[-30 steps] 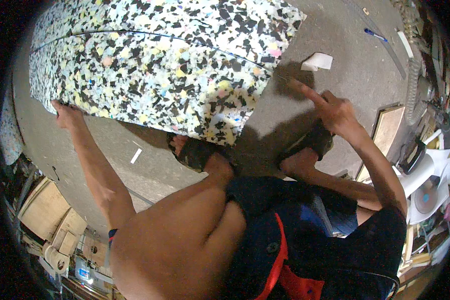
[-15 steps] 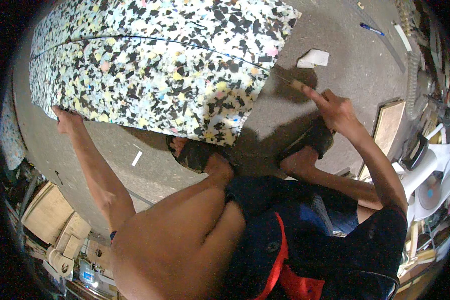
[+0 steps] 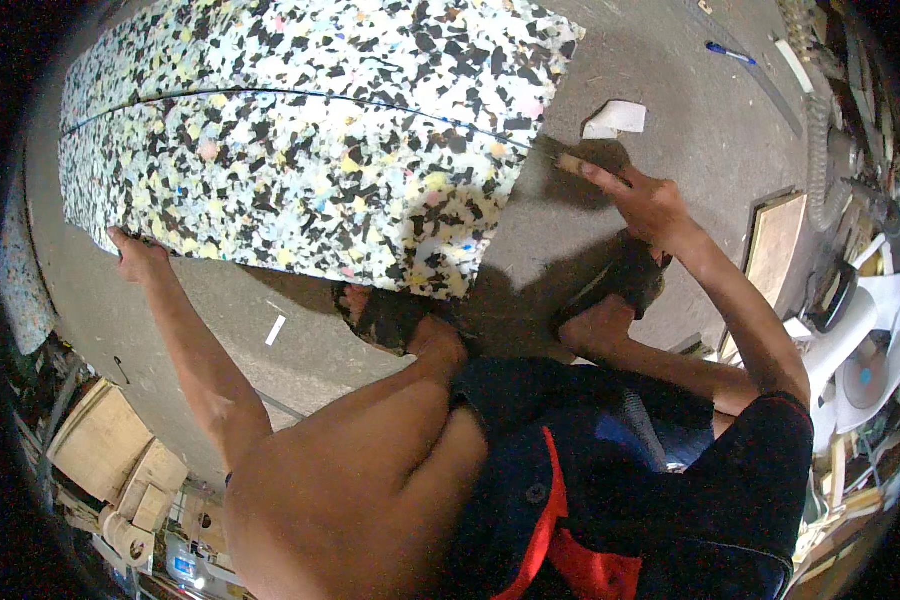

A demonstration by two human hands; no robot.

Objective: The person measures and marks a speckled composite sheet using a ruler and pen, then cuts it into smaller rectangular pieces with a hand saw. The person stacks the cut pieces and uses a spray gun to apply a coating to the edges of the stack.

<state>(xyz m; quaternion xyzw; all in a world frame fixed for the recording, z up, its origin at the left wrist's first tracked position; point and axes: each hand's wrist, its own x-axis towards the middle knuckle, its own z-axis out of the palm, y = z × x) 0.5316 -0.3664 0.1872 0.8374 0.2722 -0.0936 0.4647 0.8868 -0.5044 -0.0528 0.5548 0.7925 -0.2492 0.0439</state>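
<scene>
- While the person squats on the concrete floor (image 3: 300, 340), the left hand (image 3: 135, 256) is curled round the near edge of a big speckled foam slab (image 3: 310, 140).
- right hand (image 3: 642, 198) is closed on a small knife (image 3: 568, 164) at the slab's right edge, where the dark cut line ends.
- white scrap (image 3: 617, 118) lies just beyond it.

Both arms are bare to the shoulder. Dark navy shorts (image 3: 610, 480) carry a red stripe (image 3: 550, 520) and a mesh panel. Dark sandals (image 3: 390, 315) are on both feet.
</scene>
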